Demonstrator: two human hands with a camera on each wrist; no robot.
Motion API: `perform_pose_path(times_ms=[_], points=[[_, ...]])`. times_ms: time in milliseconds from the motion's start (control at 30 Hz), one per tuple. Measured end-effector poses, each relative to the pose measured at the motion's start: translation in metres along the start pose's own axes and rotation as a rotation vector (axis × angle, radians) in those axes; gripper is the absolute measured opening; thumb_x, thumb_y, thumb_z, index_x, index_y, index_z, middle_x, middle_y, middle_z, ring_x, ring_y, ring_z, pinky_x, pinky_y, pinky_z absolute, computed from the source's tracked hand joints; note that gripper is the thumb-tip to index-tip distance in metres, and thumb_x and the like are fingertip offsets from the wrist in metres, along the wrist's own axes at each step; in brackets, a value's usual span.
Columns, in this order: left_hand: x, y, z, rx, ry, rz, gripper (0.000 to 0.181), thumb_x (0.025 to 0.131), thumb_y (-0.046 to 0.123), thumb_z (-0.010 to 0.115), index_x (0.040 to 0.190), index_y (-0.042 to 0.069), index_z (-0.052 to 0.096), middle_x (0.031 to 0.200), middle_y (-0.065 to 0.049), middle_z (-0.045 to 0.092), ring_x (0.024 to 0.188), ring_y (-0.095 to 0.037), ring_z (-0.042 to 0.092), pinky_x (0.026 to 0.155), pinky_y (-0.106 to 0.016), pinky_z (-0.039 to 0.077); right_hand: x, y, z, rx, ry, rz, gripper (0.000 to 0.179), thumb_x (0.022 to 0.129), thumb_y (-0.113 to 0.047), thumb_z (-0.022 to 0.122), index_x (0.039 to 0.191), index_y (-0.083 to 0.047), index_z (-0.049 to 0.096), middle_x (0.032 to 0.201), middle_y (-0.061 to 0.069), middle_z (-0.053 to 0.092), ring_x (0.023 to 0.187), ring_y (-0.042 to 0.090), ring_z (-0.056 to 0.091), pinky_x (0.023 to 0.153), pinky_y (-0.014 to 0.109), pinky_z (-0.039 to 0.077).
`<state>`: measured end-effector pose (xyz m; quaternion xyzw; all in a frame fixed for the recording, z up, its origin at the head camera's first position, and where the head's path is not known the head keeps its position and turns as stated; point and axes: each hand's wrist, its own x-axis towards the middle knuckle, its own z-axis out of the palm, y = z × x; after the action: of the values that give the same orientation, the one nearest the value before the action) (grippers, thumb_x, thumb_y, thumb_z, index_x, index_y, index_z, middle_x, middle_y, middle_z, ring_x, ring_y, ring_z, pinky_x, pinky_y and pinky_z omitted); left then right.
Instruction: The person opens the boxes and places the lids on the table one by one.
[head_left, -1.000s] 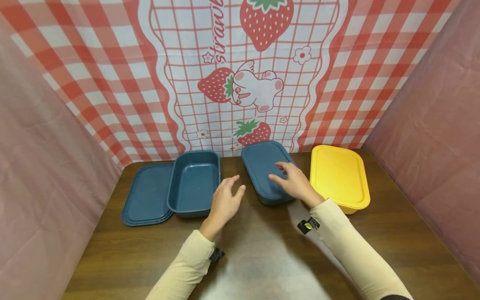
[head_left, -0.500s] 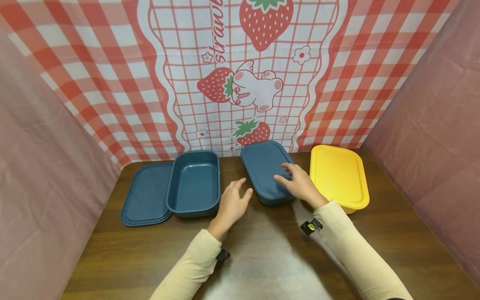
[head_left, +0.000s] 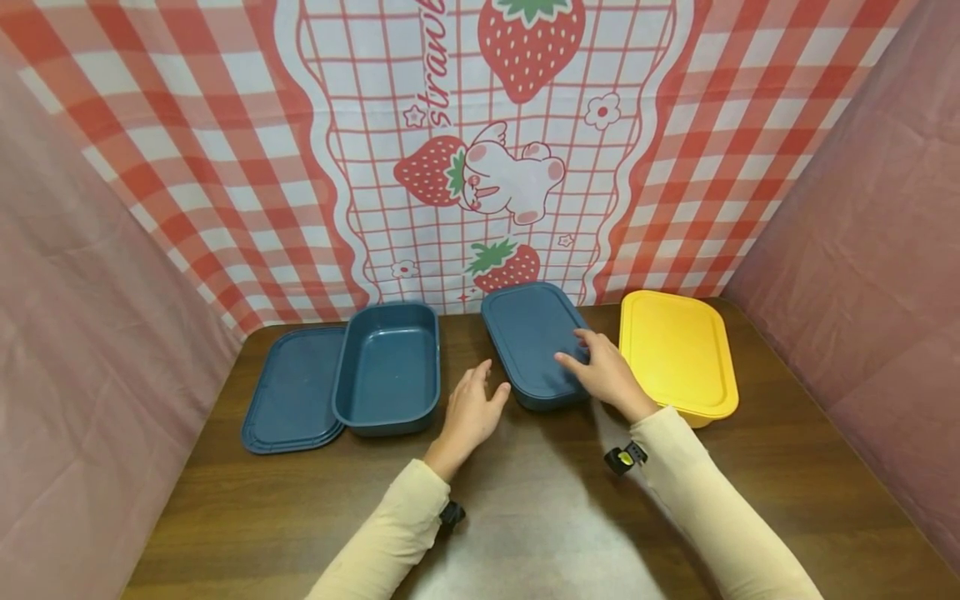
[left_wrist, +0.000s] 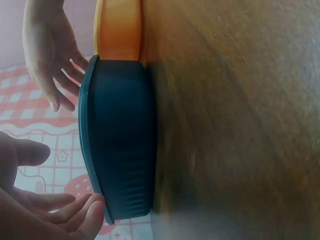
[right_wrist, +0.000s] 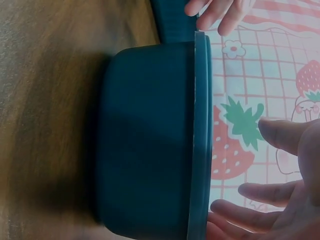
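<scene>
A blue rectangular food container with its lid on (head_left: 528, 333) stands at the back middle of the table. My right hand (head_left: 609, 377) hovers at its right side, thumb and fingers spread over the lid's edge. To its front left is my left hand (head_left: 472, 412), fingers relaxed and apart, holding nothing. In the left wrist view the left fingertips (left_wrist: 90, 215) lie right at the rim of the lidded container (left_wrist: 122, 135). The right wrist view has the right fingers (right_wrist: 250, 215) close to the lid (right_wrist: 200, 140). Neither hand grips anything.
An uncovered blue container (head_left: 390, 375) stands left of the lidded one. Beside it, further left, lies a stack of blue lids (head_left: 296, 392). A yellow lidded container (head_left: 678, 354) stands at the right. Behind the wooden table (head_left: 525, 517) hangs a strawberry-print cloth (head_left: 517, 175).
My left hand has moved right, toward the lidded blue container. My right hand has shifted slightly right and toward me. The containers have stayed in place.
</scene>
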<state>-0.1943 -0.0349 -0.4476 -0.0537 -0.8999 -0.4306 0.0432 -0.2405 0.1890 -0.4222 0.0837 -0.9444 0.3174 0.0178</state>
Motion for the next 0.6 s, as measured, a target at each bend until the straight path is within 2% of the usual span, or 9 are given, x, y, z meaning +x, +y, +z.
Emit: perform_pose_path(times_ms=[233,267,367,467,500,600], points=[[0.002,-0.003,0.006,-0.016,-0.016,-0.022,0.056,0.096,0.027,0.058,0.142,-0.003,0.045,0.13,-0.019,0.059,0.12,-0.033,0.056,0.105,-0.053,0.039,-0.001,0.001,0.0,-0.017,0.032,-0.003,0.063,0.094,-0.035,0.063,0.14,0.004,0.044,0.133,0.03,0.05,0.12,0.042,0.049,0.102,0.057,0.041],[0.006,-0.01,0.012,0.005,-0.007,-0.016,0.056,0.096,0.03,0.058,0.141,-0.002,0.045,0.129,-0.018,0.059,0.119,-0.033,0.057,0.103,-0.053,0.04,-0.001,0.001,0.0,-0.018,0.039,-0.003,0.063,0.094,-0.034,0.063,0.14,0.005,0.045,0.134,0.03,0.05,0.12,0.043,0.049,0.102,0.057,0.04],[0.006,-0.011,0.015,0.012,-0.01,-0.018,0.058,0.097,0.034,0.057,0.141,-0.002,0.046,0.127,-0.019,0.06,0.117,-0.033,0.058,0.102,-0.053,0.041,-0.001,0.002,-0.001,-0.023,0.06,0.009,0.063,0.094,-0.033,0.063,0.14,0.005,0.044,0.134,0.032,0.049,0.121,0.044,0.048,0.103,0.058,0.039],[0.006,-0.011,0.016,0.025,-0.006,-0.01,0.058,0.097,0.035,0.056,0.14,-0.003,0.046,0.127,-0.018,0.06,0.114,-0.032,0.06,0.101,-0.052,0.042,0.0,0.004,-0.001,-0.026,0.075,0.037,0.065,0.094,-0.033,0.063,0.142,0.005,0.041,0.134,0.032,0.048,0.122,0.044,0.047,0.105,0.058,0.038],[0.002,-0.005,0.012,0.002,-0.016,-0.02,0.057,0.097,0.032,0.056,0.14,-0.004,0.045,0.127,-0.02,0.06,0.115,-0.033,0.06,0.102,-0.053,0.041,0.0,0.004,-0.001,-0.027,0.078,0.046,0.065,0.094,-0.033,0.063,0.142,0.005,0.04,0.134,0.032,0.048,0.122,0.045,0.046,0.105,0.058,0.037],[0.003,-0.004,0.012,-0.007,-0.022,-0.032,0.057,0.097,0.031,0.056,0.141,-0.003,0.045,0.128,-0.019,0.06,0.114,-0.033,0.061,0.102,-0.053,0.041,0.0,0.006,-0.001,-0.025,0.083,0.059,0.066,0.094,-0.033,0.062,0.142,0.005,0.04,0.135,0.032,0.048,0.122,0.045,0.046,0.105,0.058,0.037]])
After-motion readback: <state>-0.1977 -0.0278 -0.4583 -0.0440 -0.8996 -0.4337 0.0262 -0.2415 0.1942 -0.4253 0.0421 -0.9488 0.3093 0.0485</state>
